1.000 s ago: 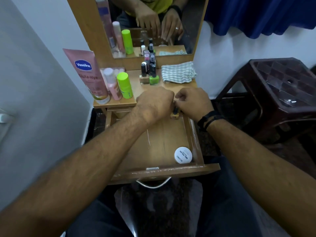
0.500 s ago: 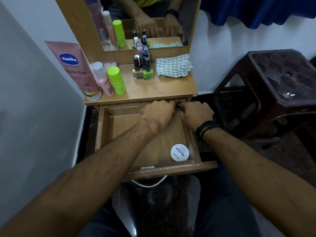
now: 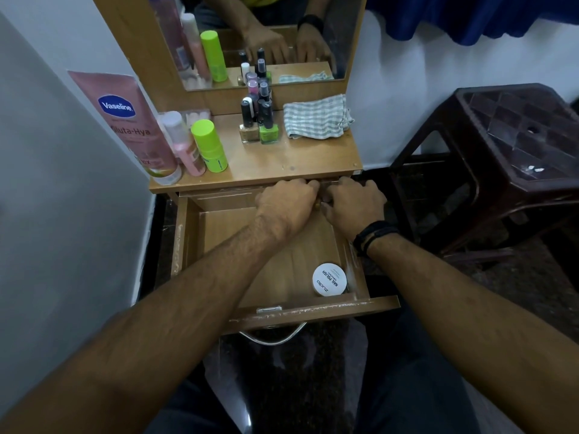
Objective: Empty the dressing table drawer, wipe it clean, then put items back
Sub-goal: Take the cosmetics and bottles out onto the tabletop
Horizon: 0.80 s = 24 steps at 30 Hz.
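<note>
The drawer [image 3: 219, 245] is pulled out from under the tabletop [image 3: 282, 164]. Both hands are placed side by side at its back right corner, knuckles up, fingers curled and reaching under the tabletop's edge. Between the left hand [image 3: 286, 208] and the right hand [image 3: 354, 205] a small amber object [image 3: 317, 205] is glimpsed; what it is, and which hand grips it, cannot be told, since the fingertips are hidden. A black band [image 3: 374, 234] is worn on the right wrist.

Inside the drawer, a white round jar [image 3: 329, 279] marked "NAIL POLISH" is seen in the front right corner, near the front panel and right wall. The remaining wooden floor is bare where it is not covered by the forearms. A metal handle [image 3: 272, 336] hangs below the front panel.

On the tabletop, a cluster of nail polish bottles [image 3: 258, 120] is stood near the middle, with a folded checked cloth [image 3: 316, 117] just to its right. At the left edge, a pink Vaseline tube [image 3: 131, 126] is stood on its cap, with a pink bottle [image 3: 183, 142] and a green bottle [image 3: 209, 145] beside it. Behind, these things and the hands are reflected in a mirror [image 3: 282, 14]. A dark brown plastic stool [image 3: 513, 145] is set to the right.
</note>
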Available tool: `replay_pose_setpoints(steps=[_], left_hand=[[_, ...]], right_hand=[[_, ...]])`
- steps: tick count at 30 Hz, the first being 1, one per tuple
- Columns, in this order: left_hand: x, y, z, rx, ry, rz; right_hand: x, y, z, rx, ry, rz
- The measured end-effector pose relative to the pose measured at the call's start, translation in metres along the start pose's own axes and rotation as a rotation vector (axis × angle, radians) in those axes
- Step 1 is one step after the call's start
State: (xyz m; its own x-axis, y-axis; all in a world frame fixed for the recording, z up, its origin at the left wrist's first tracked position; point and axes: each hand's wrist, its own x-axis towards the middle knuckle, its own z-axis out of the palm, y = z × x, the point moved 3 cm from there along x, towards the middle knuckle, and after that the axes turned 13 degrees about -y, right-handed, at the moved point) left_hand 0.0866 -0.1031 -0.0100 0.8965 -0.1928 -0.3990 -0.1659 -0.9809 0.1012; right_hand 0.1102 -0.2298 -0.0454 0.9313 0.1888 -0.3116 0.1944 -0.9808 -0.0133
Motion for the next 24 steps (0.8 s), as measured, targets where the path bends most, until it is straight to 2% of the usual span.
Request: replay_pose_setpoints(steps=[5,9,14,18,24], left_hand=[[0.004,-0.001,0.001,0.011,0.028,0.019],[0.007,-0.002,0.000,0.007,0.019,0.020],[0.003,-0.006,-0.004,-0.002,0.014,0.009],[-0.001,-0.011,-0.004,-0.003,0.005,0.009],[-0.005,-0.014,-0.005,-0.001,-0.010,0.004]], right_hand=[[-0.008,0.005,-0.001,-0.032,0.053,-0.082],[-0.013,-0.006,0.005,-0.144,0.055,-0.085],[-0.022,-0.019,0.010,-0.294,0.017,-0.175],[-0.021,-0.035,0.013,-0.371,-0.022,-0.176],[-0.015,-0.046,0.014,-0.454,-0.069,-0.077]])
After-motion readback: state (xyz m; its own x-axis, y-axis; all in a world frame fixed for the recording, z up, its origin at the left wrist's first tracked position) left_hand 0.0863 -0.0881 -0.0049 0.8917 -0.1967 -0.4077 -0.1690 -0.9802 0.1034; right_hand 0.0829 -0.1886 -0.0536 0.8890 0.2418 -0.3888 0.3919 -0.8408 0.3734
